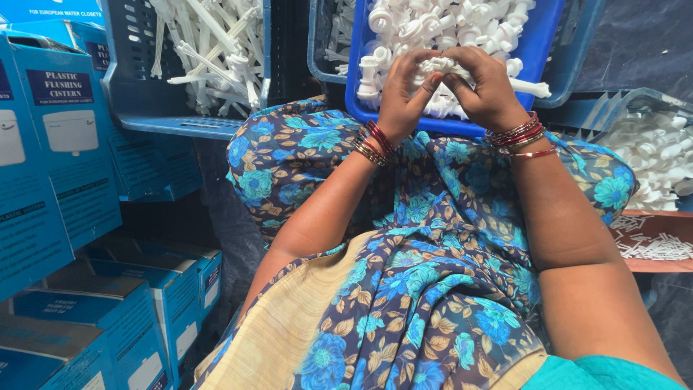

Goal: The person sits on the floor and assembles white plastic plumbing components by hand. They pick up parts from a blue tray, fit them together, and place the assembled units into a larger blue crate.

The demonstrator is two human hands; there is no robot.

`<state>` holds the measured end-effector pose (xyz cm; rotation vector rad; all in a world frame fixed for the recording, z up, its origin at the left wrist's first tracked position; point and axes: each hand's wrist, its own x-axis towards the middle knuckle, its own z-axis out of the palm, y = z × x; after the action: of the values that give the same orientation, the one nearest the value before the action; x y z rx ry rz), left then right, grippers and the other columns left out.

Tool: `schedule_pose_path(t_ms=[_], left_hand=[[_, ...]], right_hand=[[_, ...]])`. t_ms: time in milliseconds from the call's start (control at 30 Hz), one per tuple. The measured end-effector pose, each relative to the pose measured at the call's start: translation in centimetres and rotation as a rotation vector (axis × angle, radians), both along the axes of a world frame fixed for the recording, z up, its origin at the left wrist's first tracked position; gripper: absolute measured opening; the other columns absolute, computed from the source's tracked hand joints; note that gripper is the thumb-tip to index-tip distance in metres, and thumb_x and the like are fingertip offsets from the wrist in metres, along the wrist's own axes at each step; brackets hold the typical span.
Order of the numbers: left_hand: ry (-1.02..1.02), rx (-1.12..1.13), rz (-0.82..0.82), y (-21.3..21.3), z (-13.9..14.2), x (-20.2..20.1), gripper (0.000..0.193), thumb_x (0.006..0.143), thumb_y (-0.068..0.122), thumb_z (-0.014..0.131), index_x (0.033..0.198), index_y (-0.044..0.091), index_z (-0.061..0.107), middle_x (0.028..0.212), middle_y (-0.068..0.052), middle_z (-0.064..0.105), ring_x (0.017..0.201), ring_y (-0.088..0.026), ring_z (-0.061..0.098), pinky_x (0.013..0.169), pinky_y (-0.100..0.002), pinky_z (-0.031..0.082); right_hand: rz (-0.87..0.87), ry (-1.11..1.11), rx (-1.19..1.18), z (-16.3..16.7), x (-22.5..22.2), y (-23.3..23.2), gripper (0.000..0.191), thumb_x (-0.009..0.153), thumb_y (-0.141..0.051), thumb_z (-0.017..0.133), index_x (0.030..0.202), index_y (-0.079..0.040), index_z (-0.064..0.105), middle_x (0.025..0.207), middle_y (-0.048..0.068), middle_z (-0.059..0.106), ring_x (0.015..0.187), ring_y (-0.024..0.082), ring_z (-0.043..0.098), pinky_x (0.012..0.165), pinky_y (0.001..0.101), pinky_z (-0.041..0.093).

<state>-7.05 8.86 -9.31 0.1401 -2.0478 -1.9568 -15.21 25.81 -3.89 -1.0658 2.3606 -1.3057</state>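
Left hand [401, 94]: raised over the near edge of the blue tray [543, 40]; grip closed, fingertips pinched on the left end of the white plastic fitting [442, 65]; red and gold bangles at the wrist.
Right hand [489, 88]: directly beside the left hand, over the same near edge of the blue tray; grip closed, fingers curled about the right part of the white plastic fitting; red bangles at the wrist.
White plastic fitting: held between both hands, just above the heap in the blue tray; a slim white stem pointing right, out past the right hand; finer detail hidden by the fingers.
Blue tray: resting on the lap, tilted toward the camera; filled with a heap of white plastic parts [462, 18] of spool-like shape.
Lap surface: floral cloth [426, 238] in blue, teal and tan, spread below the blue tray; tan border at lower left.
Grey-blue crate [133, 79]: left of the blue tray, slotted walls; loaded with long white plastic rods [213, 50] lying crosswise.
Second crate [610, 108]: right of the blue tray, lower down, translucent blue rim; holding more small white parts.
Brown tray [653, 242]: below and right of the blue tray; scattered with small white pins.
Blue cartons [65, 166]: stacked well left of the blue tray, more below them; white panels on the fronts.
Backdrop: dark sheeting [642, 43] right of the blue tray, behind the crates.
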Motion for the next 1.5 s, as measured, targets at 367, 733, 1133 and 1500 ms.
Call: schedule_pose_path(t_ms=[367,733,1133,1500], left_hand=[[-0.050,-0.032,0.030,0.3,-0.6,0.2,0.031,0.101,0.027,0.071,0.128,0.013,0.064,0.115,-0.007,0.063,0.105,-0.019,0.064,0.095,-0.032,0.052],[-0.034,-0.168,0.077,1.0,-1.7,0.8,0.031,0.104,0.025,0.065,0.126,0.006,0.056,0.115,-0.013,0.059,0.108,-0.030,0.062,0.096,-0.038,0.050],[-0.071,-0.199,0.043,0.9,-0.5,0.9,0.029,0.104,0.027,0.064,0.125,0.008,0.058,0.109,-0.012,0.058,0.101,-0.027,0.063,0.089,-0.037,0.051],[-0.209,-0.072,0.139,2.8,-5.3,-1.1,0.041,0.108,0.032,0.058,0.132,-0.001,0.064,0.120,-0.015,0.062,0.113,-0.027,0.061,0.102,-0.038,0.047]], right_hand=[[-0.032,0.144,0.159,-0.6,0.2,0.3,0.033,0.099,-0.011,0.073,0.130,-0.010,0.064,0.113,0.009,0.069,0.106,0.031,0.066,0.087,0.0431,0.039],[-0.007,0.189,0.195,-1.3,0.5,0.5,0.033,0.099,-0.012,0.074,0.130,-0.012,0.064,0.114,0.007,0.069,0.106,0.030,0.066,0.092,0.0431,0.037],[0.015,0.244,0.289,-1.0,-0.1,0.9,0.031,0.099,-0.017,0.076,0.129,-0.016,0.068,0.107,0.005,0.068,0.105,0.029,0.063,0.093,0.0452,0.036],[-0.003,0.252,0.312,-3.3,-0.5,2.3,0.036,0.094,-0.024,0.076,0.126,-0.012,0.067,0.111,0.009,0.068,0.109,0.033,0.063,0.089,0.0503,0.038]])
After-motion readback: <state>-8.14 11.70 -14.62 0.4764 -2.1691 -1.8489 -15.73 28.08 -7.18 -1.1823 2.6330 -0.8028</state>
